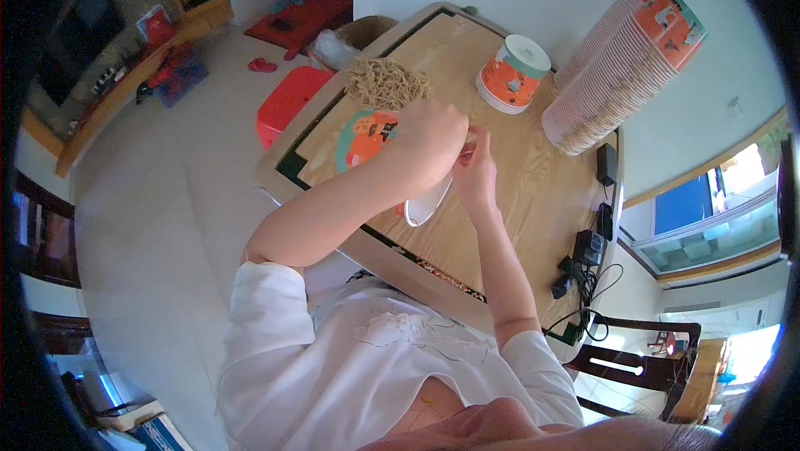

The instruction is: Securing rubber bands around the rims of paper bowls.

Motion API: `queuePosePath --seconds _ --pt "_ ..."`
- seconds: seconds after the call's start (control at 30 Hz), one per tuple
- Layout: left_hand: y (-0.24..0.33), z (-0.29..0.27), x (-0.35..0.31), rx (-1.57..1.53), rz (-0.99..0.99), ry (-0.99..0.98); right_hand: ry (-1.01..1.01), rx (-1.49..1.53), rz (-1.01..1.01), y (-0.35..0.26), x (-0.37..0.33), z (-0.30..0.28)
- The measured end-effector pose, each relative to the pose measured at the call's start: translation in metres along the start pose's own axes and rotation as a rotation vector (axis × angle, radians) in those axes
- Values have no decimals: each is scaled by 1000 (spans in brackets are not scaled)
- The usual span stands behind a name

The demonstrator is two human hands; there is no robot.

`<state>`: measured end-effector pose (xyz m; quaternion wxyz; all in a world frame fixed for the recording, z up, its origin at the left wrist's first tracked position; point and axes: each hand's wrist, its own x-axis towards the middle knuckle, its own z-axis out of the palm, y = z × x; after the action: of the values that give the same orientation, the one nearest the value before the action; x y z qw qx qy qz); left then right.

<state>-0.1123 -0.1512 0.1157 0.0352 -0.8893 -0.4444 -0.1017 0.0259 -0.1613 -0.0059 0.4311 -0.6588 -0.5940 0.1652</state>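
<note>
My left hand (432,136) is bent over the table with its knuckles curled; whatever its fingers hold is hidden behind it. Close against it, my right hand (477,172) pinches at a paper cup, a bit of orange-red showing by its fingertips. The cup (427,204) is tilted beneath both hands, its white, oval-looking rim turned toward me. Beside my left wrist lies a flat piece of printed paper (360,141) in orange and green. Just beyond it is a heap of thin tan strips (385,82), like twine or straw.
A short stack of orange-and-green paper cups (510,77) stands upside down at the far side of the wooden table (442,47). Tall leaning cup stacks (612,67) rise at the right. Black adapters and cables (589,247) line the right edge. A red stool (292,101) stands left.
</note>
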Motion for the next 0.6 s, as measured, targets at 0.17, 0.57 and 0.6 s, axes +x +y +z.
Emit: queuePosePath --seconds 0.17,0.57,0.6 --pt "-14 8 -2 21 -23 1 -94 395 99 56 4 7" --pt "-32 23 -25 -210 151 2 -447 810 281 51 10 -36" --pt "-31 24 -25 -290 175 26 -442 811 281 47 12 -39"
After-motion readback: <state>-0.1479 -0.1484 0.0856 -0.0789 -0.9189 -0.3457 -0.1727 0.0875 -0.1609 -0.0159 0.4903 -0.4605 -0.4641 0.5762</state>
